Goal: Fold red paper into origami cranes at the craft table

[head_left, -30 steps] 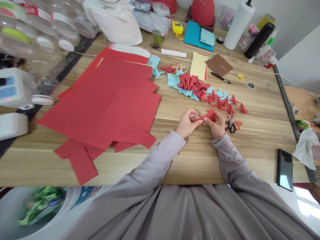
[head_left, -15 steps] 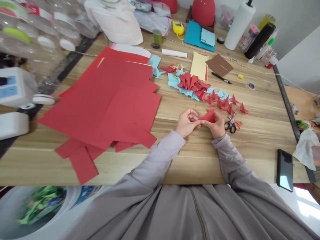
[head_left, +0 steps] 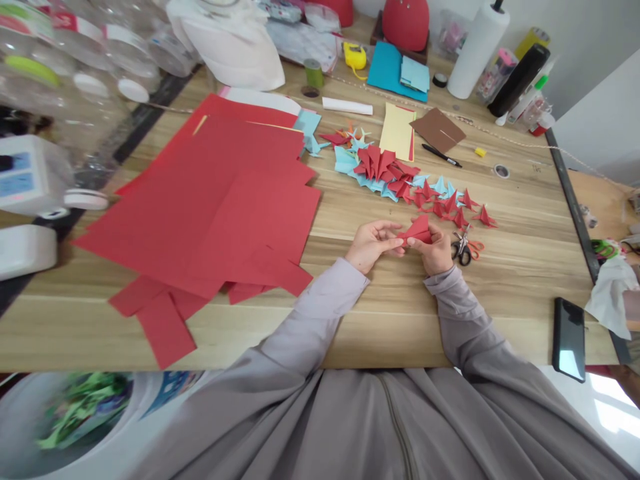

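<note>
A small folded piece of red paper is held above the table between both hands. My left hand pinches its left end between thumb and fingers. My right hand grips its right side, the thumb pressed on the near face. Beyond the hands lie several red folded paper cranes, with light blue folded pieces among them. Close to the right hand rests a pair of scissors with black handles, beside one with orange handles.
Large red paper sheets cover the table's left side. Farther back are yellow paper, brown paper, a black pen and a yellow tape measure. A phone lies at the right front edge. Plastic bottles stand far left.
My hands have shifted slightly apart around the red paper. My left thumb and fingers have opened out a little, and the paper's flap shows more upright.
</note>
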Action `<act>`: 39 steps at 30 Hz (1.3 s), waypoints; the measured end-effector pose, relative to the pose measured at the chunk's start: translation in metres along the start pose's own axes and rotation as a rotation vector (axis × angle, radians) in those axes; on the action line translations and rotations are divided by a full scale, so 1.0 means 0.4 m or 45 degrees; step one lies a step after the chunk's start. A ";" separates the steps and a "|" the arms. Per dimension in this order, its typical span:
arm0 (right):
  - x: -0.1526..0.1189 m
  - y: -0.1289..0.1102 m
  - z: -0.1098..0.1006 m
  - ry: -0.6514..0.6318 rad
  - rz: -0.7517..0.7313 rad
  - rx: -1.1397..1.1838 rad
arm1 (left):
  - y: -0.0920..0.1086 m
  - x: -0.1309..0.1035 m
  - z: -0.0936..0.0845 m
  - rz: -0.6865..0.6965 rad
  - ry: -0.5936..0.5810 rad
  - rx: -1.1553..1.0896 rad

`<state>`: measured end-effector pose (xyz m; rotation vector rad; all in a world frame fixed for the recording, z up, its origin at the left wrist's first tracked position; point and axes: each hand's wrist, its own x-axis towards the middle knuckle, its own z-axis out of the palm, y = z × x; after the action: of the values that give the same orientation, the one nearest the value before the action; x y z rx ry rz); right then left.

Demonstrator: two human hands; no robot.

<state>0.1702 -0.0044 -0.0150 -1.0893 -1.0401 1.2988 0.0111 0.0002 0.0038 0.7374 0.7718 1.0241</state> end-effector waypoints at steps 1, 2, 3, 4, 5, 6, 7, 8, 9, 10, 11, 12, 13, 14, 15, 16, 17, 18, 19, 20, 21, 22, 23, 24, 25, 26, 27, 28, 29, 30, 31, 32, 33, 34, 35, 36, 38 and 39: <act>0.001 -0.001 0.003 0.031 -0.005 0.008 | 0.001 -0.001 0.000 -0.001 0.006 -0.007; 0.002 -0.002 0.006 0.064 -0.010 0.018 | 0.002 -0.001 0.001 0.002 0.012 -0.017; 0.003 -0.005 0.009 0.095 -0.012 0.027 | 0.003 -0.002 0.001 0.008 0.015 -0.030; 0.004 -0.008 0.011 0.121 -0.010 0.038 | 0.003 -0.003 0.001 0.018 0.015 -0.043; 0.004 -0.012 0.014 0.141 -0.003 0.054 | 0.003 -0.003 0.001 0.029 0.012 -0.052; 0.004 -0.015 0.017 0.157 0.006 0.075 | 0.002 -0.003 0.001 0.040 0.009 -0.058; 0.004 -0.019 0.020 0.172 0.017 0.100 | 0.001 -0.002 0.001 0.055 0.010 -0.060; 0.003 -0.021 0.022 0.183 0.026 0.124 | -0.001 -0.001 0.001 0.070 0.015 -0.057; 0.002 -0.022 0.025 0.193 0.032 0.142 | -0.004 0.000 0.000 0.086 0.025 -0.051; 0.001 -0.022 0.027 0.201 0.030 0.147 | -0.006 0.002 0.000 0.101 0.038 -0.041; -0.001 -0.021 0.028 0.208 0.021 0.133 | -0.008 0.003 0.000 0.114 0.050 -0.027; -0.002 -0.019 0.029 0.214 0.007 0.101 | -0.010 0.004 0.000 0.122 0.059 -0.007; -0.002 -0.016 0.029 0.217 -0.006 0.060 | -0.011 0.005 0.001 0.125 0.064 0.018; -0.003 -0.012 0.029 0.218 -0.018 0.019 | -0.012 0.005 0.001 0.125 0.066 0.043; -0.003 -0.009 0.028 0.219 -0.028 -0.015 | -0.012 0.005 0.002 0.124 0.070 0.068; -0.002 -0.006 0.027 0.221 -0.039 -0.035 | -0.011 0.005 0.003 0.124 0.075 0.090; -0.002 -0.004 0.025 0.223 -0.049 -0.040 | -0.011 0.005 0.004 0.126 0.083 0.111; -0.001 -0.002 0.024 0.223 -0.060 -0.034 | -0.010 0.005 0.005 0.131 0.093 0.130; -0.001 0.000 0.022 0.220 -0.071 -0.024 | -0.009 0.004 0.006 0.136 0.101 0.149; -0.001 0.001 0.021 0.213 -0.081 -0.016 | -0.009 0.004 0.006 0.139 0.105 0.166; 0.000 0.001 0.020 0.202 -0.087 -0.016 | -0.008 0.003 0.006 0.140 0.107 0.177; 0.000 0.001 0.019 0.189 -0.087 -0.026 | -0.007 0.002 0.006 0.140 0.107 0.181; 0.000 0.001 0.018 0.178 -0.085 -0.045 | -0.007 0.002 0.006 0.141 0.106 0.179; 0.000 0.001 0.017 0.172 -0.078 -0.070 | -0.006 0.001 0.007 0.140 0.103 0.174; 0.001 0.001 0.016 0.167 -0.065 -0.097 | -0.006 0.000 0.007 0.141 0.102 0.168; 0.001 0.002 0.016 0.163 -0.052 -0.118 | -0.005 0.000 0.008 0.142 0.102 0.162; 0.001 0.003 0.015 0.162 -0.039 -0.131 | -0.005 -0.001 0.008 0.142 0.105 0.157; 0.002 0.005 0.015 0.163 -0.029 -0.134 | -0.005 -0.001 0.009 0.140 0.108 0.152; 0.002 0.007 0.015 0.166 -0.020 -0.126 | -0.005 -0.001 0.009 0.136 0.112 0.146; 0.003 0.009 0.016 0.167 -0.013 -0.106 | -0.006 0.000 0.008 0.130 0.114 0.139; 0.004 0.011 0.017 0.172 -0.009 -0.077 | -0.007 0.000 0.007 0.123 0.111 0.135; 0.004 0.012 0.018 0.178 -0.004 -0.043 | -0.008 0.001 0.005 0.115 0.105 0.135; 0.005 0.013 0.019 0.187 0.000 -0.010 | -0.009 0.002 0.003 0.103 0.093 0.134; 0.006 0.012 0.020 0.198 0.004 0.020 | -0.010 0.003 0.001 0.087 0.073 0.128; 0.008 0.011 0.021 0.211 0.009 0.044 | -0.011 0.004 -0.001 0.067 0.046 0.114; 0.009 0.009 0.021 0.224 0.014 0.064 | -0.012 0.005 -0.002 0.047 0.019 0.092; 0.010 0.003 0.022 0.240 0.023 0.098 | -0.012 0.005 -0.004 0.005 -0.008 0.034; 0.010 0.001 0.023 0.240 0.026 0.117 | -0.011 0.005 -0.003 -0.018 -0.011 0.003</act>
<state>0.1611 -0.0002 -0.0136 -1.1311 -0.8237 1.2223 0.0126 0.0007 -0.0010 0.7374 0.7701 1.0070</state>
